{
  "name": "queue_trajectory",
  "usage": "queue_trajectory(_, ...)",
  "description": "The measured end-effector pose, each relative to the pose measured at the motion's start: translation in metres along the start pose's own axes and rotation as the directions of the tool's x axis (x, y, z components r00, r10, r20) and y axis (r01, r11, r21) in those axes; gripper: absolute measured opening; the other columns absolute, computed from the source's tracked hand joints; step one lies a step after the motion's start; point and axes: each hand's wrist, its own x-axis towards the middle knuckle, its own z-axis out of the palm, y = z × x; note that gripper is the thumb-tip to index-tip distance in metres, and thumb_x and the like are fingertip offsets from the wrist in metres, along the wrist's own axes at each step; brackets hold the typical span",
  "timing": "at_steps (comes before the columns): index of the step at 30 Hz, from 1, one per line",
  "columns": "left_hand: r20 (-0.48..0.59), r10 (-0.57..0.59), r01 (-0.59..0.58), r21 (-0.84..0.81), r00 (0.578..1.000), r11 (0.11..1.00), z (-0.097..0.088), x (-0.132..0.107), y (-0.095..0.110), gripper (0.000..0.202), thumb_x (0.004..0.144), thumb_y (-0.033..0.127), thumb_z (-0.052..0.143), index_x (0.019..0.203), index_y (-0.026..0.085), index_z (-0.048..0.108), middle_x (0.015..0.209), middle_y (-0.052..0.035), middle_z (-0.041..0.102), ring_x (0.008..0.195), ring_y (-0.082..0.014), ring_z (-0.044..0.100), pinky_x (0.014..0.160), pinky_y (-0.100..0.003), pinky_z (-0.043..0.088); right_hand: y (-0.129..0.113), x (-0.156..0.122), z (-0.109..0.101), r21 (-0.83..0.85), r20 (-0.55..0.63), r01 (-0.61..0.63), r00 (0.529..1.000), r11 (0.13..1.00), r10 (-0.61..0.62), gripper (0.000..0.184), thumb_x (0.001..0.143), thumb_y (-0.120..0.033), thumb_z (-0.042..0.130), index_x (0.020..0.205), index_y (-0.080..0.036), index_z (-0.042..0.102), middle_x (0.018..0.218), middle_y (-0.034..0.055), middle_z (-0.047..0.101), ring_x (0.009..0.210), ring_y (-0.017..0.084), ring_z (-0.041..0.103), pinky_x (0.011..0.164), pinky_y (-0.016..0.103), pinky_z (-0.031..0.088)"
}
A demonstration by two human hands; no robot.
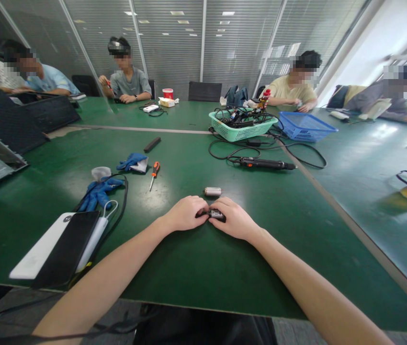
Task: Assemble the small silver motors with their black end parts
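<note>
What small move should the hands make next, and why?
Probably ease the left hand slightly leftward while the right hand, which has hold of the silver cylinder, steadies it: the left crowds that cylinder's left end, hiding detail there. The second cylinder lies just beyond both hands and can wait.

Glossy green tabletop gives passage right of the bare right hand; ahead, a small silver metal cylinder blocks.
</note>
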Motion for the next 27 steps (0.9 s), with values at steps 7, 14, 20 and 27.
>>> queue_trajectory(7, 0.001, 0.001, -0.001, 0.002, 1.000, 1.000, -0.0005, 0.0002, 0.0003, 0.008, 0.089, 0.026, 0.064, 0.087, 0.020, 0.062, 0.078, -0.0001, 0.059, 0.077, -0.0167, 0.054, 0.074, -0.031, 0.041, -0.0002, -0.0013, 0.0009, -0.010, 0.000, 0.000, 1.000, 1.000, 0.000, 0.017, 0.090, -0.025, 0.067, 0.107, -0.023, 0.065, 0.109, 0.0081, 0.067, 0.103, 0.025, 0.062, 0.092, 0.042, 0.053)
queue_trajectory(14, 0.009, 0.000, 0.000, -0.009, 1.000, 1.000, -0.0019, 0.0001, 0.0006, 0.008, 0.089, 0.028, 0.064, 0.088, 0.020, 0.063, 0.077, -0.0003, 0.058, 0.076, -0.0168, 0.053, 0.074, -0.031, 0.041, -0.0026, -0.0008, -0.0001, -0.011, -0.003, 0.002, 1.000, 1.000, -0.002, 0.015, 0.092, -0.026, 0.066, 0.106, -0.023, 0.064, 0.108, 0.0084, 0.066, 0.102, 0.025, 0.062, 0.091, 0.042, 0.054)
queue_trajectory(20, 0.000, 0.001, -0.001, -0.001, 1.000, 1.000, -0.0008, -0.0006, -0.0006, 0.008, 0.090, 0.027, 0.062, 0.087, 0.020, 0.062, 0.077, -0.0005, 0.058, 0.076, -0.0169, 0.054, 0.074, -0.031, 0.042, -0.0018, -0.0012, 0.0007, -0.013, -0.002, 0.000, 1.000, 1.000, 0.000, 0.015, 0.091, -0.025, 0.066, 0.106, -0.023, 0.065, 0.107, 0.0077, 0.067, 0.101, 0.024, 0.062, 0.092, 0.041, 0.053)
queue_trajectory(27, -0.009, 0.009, -0.009, 0.007, 1.000, 1.000, 0.0003, -0.0006, -0.0016, 0.007, 0.089, 0.026, 0.061, 0.086, 0.020, 0.061, 0.078, -0.0007, 0.059, 0.076, -0.0167, 0.054, 0.074, -0.031, 0.042, -0.0014, -0.0012, 0.0003, -0.012, 0.004, 0.000, 1.000, 1.000, 0.000, 0.016, 0.091, -0.024, 0.066, 0.107, -0.023, 0.065, 0.107, 0.0077, 0.067, 0.101, 0.025, 0.062, 0.092, 0.042, 0.053)
